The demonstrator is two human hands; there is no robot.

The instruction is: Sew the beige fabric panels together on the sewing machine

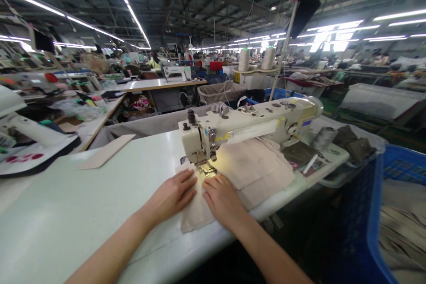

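My left hand (173, 195) lies flat with fingers stretched out on a beige fabric piece (196, 213) on the white sewing table (83, 213). My right hand (222, 197) also rests flat on the same fabric, just right of the left hand. Both sets of fingertips point at the presser foot (206, 167) of the cream sewing machine (246, 131), which is lit by its lamp. More beige fabric pieces (256, 164) lie stacked under the machine's arm.
A flat beige panel (106, 151) lies at the table's far left. A blue plastic crate (396, 213) with fabric stands at the right. A grey thread cone (323, 138) and dark cloth sit past the machine. Other workstations fill the background.
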